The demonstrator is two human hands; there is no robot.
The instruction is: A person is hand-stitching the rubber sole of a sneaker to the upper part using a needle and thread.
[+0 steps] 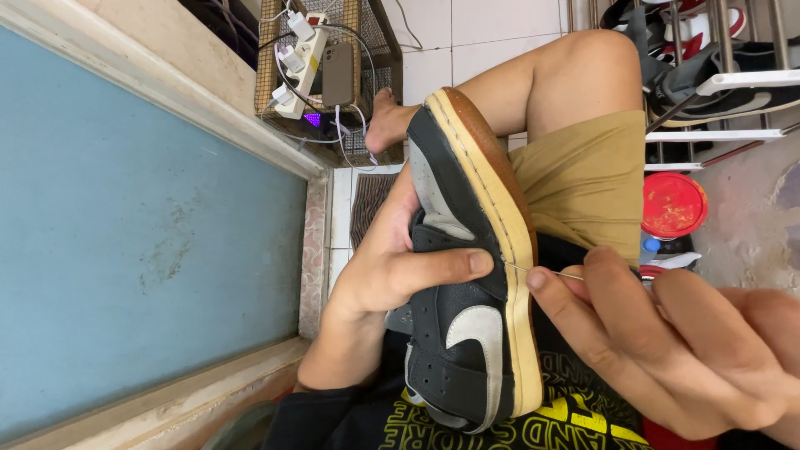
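Shoe (pixel 467 267) at frame centre, sole edge turned right. Left hand (pixel 392 275) grips upper, thumb pressed across. Right hand (pixel 667 350), lower right, pinches needle (pixel 546 272) entering sole seam. Risks: needle slips or bends in stiff rubber, pricks left thumb near entry; shoe twists loose.

Shoe (pixel 467 275), centre frame: matt black grained leather, scuffed grey panels, cream rubber sole edge with visible stitching, worn brown outsole. Needle (pixel 546 271), centre right: thin bright metal. Lid (pixel 673 204), right: glossy red plastic. Shorts (pixel 583 179): matt tan cloth. Basket (pixel 333 67), top: woven wicker.
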